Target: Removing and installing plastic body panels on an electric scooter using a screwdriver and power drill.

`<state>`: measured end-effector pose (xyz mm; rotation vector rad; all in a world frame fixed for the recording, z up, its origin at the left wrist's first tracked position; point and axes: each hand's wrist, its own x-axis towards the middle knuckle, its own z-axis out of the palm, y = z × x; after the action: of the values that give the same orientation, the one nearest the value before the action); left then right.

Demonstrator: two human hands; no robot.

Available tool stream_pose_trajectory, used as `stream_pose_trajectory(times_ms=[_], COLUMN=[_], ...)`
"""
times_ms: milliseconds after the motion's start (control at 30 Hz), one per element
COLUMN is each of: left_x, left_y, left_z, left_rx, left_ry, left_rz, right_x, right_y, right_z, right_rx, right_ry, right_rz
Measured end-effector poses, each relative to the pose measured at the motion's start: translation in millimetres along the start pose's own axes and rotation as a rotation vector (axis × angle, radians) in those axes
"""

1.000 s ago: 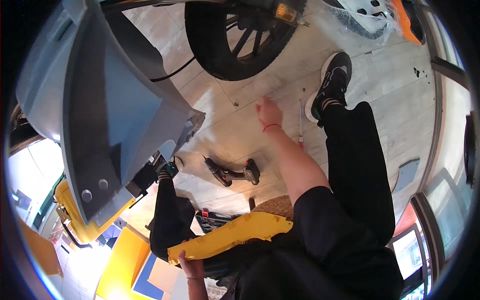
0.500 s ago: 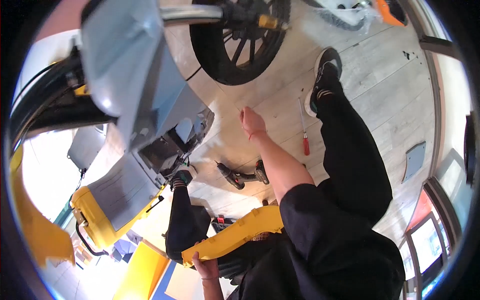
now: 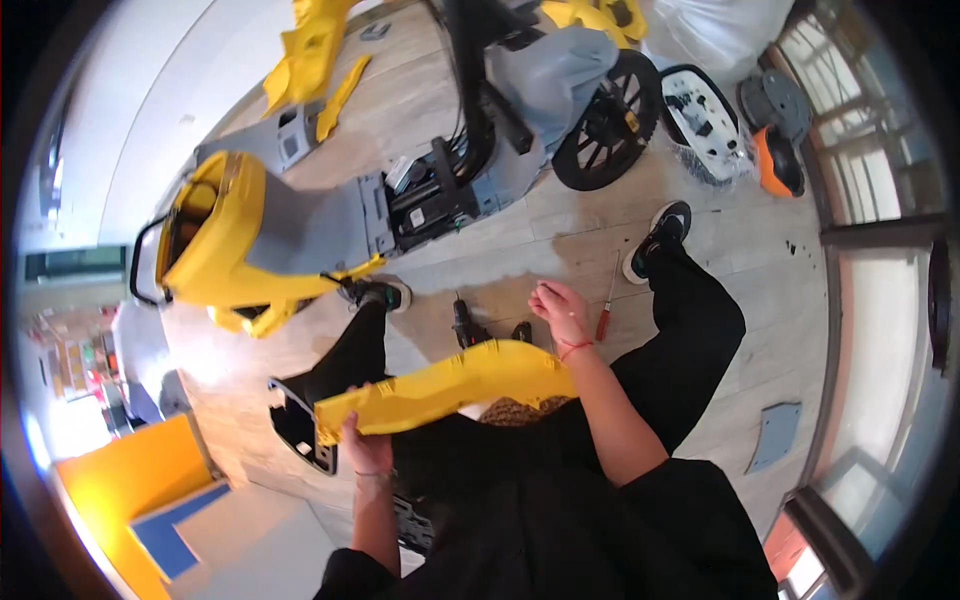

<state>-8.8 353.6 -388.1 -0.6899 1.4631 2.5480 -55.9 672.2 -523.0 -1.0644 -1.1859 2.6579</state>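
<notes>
My left hand (image 3: 366, 447) grips the left end of a long, curved yellow plastic panel (image 3: 450, 388), thumb on its upper face. The panel lies across in front of me, above my lap. Just beyond its right end is my right hand (image 3: 562, 310), fingers curled closed; whatever they hold, if anything, is too small to make out. A cordless drill (image 3: 466, 326) rests on the floor past the panel, partly hidden by it. To the right of my right hand lies a screwdriver (image 3: 604, 320) with a red handle.
A partly stripped yellow and grey scooter (image 3: 330, 225) stands ahead, its wheel (image 3: 608, 120) to the right. Yellow body panels (image 3: 310, 50) lie behind it. An orange part (image 3: 778, 165) and a white-rimmed part (image 3: 705, 125) sit far right; a grey plate (image 3: 775, 437) lies nearer.
The view has swung, showing more of the scooter. My right hand is now closer to the panel's right end, still closed. My left hand keeps hold of the panel.
</notes>
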Motion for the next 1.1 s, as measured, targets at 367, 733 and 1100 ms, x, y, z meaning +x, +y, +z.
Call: stream_pose_trajectory(times_ms=[367, 733, 1100], left_x=[-22, -32, -12], left_y=[57, 38, 28], left_z=[-2, -26, -8], left_rx=[-0.094, -0.199, -0.098], left_ry=[-0.294, -0.257, -0.192], left_rz=[0.290, 0.239, 0.153], right_x=[-118, -131, -118], right_y=[-86, -77, -68], right_z=[15, 13, 9], right_rx=[-0.220, -0.390, -0.461], right_ry=[-0.133, -0.179, -0.219], right_rz=[-0.038, -0.097, -0.020])
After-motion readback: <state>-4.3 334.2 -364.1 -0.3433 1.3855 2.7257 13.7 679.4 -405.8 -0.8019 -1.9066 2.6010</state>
